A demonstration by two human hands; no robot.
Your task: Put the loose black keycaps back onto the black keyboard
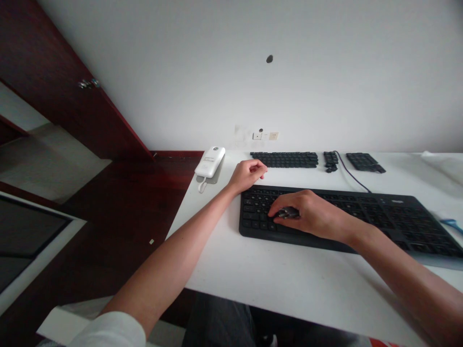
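Observation:
A black keyboard (pixel 394 212) lies across the white desk. Over its left part is my right hand (pixel 307 212), thumb and fingertips drawn together close to the keys. Whatever sits between those fingertips is too small or hidden to name. Just behind the keyboard's left back corner rests my left hand (pixel 249 174), its fingers curled in; I cannot make out what they hold. Beside its fingertips begins a block of loose black keycaps (pixel 289 159) laid out in rows. A smaller group of keycaps (pixel 330 159) and a number-pad group (pixel 363 162) stand further right.
A white power bank (pixel 210 162) with a strap lies at the desk's left edge. The keyboard cable (pixel 350 173) runs between the keycap groups. At the right are a blue item (pixel 452 223) and a whitish plastic bag (pixel 443 164). Wall sockets (pixel 265 136) sit behind the desk (pixel 253 270).

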